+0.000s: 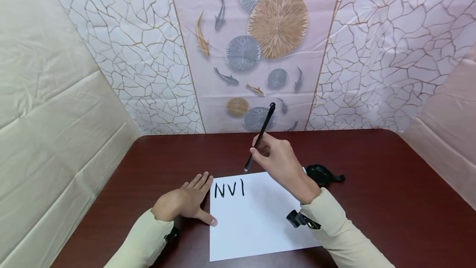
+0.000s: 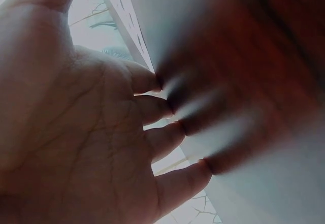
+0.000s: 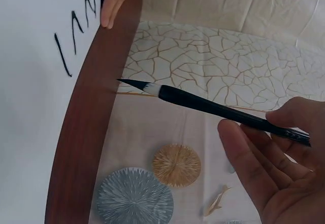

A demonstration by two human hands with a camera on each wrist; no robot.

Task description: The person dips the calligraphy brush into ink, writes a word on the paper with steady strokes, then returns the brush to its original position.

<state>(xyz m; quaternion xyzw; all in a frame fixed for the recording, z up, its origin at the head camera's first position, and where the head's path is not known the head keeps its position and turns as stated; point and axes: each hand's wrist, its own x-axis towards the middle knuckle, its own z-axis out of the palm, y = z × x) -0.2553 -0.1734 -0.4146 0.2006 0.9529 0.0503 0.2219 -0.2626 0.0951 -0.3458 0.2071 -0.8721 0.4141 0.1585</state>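
My right hand (image 1: 279, 158) pinches a black calligraphy brush (image 1: 263, 129) between thumb and fingers, over the far edge of the white paper (image 1: 256, 226). In the right wrist view the brush's dark pointed tip (image 3: 134, 84) has a pale band behind it and stands clear of the sheet. Black strokes (image 1: 229, 188) that look like "NV" and a single upright line run along the paper's upper left. At the left edge of the sheet my left hand (image 1: 187, 199) lies with fingers straight and spread, thumb tip on the paper. Its palm (image 2: 81, 132) fills much of the left wrist view.
A small black dish (image 1: 319, 174) with a spout-like handle stands by the paper's upper right corner, partly behind my right forearm. The dark red-brown table (image 1: 178, 152) ends at a patterned cloth backdrop (image 1: 260, 73). Pale fabric (image 1: 55, 135) hangs at the sides.
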